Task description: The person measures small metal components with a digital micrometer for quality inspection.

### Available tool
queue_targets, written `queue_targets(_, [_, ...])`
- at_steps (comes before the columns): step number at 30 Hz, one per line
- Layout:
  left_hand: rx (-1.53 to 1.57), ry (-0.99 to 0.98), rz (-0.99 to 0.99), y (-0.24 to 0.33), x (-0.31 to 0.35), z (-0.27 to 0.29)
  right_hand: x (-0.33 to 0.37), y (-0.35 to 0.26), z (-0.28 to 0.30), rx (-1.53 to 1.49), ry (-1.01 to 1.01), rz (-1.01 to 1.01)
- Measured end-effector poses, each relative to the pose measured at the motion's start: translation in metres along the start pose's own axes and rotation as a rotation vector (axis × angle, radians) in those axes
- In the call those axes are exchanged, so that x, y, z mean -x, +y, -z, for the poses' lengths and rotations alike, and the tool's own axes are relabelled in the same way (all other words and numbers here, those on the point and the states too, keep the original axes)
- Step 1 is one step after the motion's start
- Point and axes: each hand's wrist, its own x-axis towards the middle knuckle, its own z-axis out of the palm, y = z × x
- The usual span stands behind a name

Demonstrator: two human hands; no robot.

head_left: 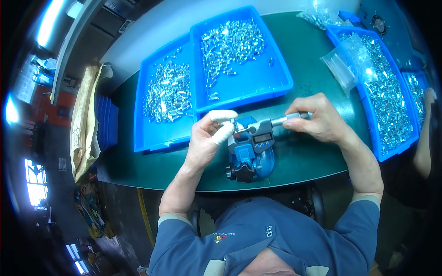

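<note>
A digital micrometer (pixel 263 137) with a small screen sits clamped in a blue stand (pixel 251 161) near the table's front edge. My right hand (pixel 317 118) pinches the micrometer's thimble (pixel 294 118) between thumb and fingers. My left hand (pixel 212 131), with white finger cots on thumb and forefinger, is closed at the measuring jaws and holds a small shiny metal part (pixel 234 125) there. The fingertips partly hide that part. Just beyond my hands stand two blue trays, one on the left (pixel 159 140) and one in the middle (pixel 258 87), both holding many similar metal parts.
At the right, another blue tray (pixel 391 149) is full of metal parts, with a clear plastic bag (pixel 340 69) on its edge. A co-worker's arm (pixel 424 138) reaches in beyond it. Blue stacked bins (pixel 107 122) and a brown paper sack (pixel 85 124) stand at the left.
</note>
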Motion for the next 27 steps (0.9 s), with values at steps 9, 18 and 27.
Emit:
queue_targets(9, [-0.109,0.044,-0.033,-0.002,0.009,-0.008,0.011,0.006,-0.003,-0.002,-0.015,0.066])
queue_targets(18, [-0.393,0.338,-0.301,0.018,-0.015,0.052,0.011,0.012,-0.004,0.026,0.025,0.112])
queue_targets(27, [-1.279,0.194,-0.472,0.046,-0.040,0.070,-0.001,-0.001,0.001,-0.029,-0.024,-0.040])
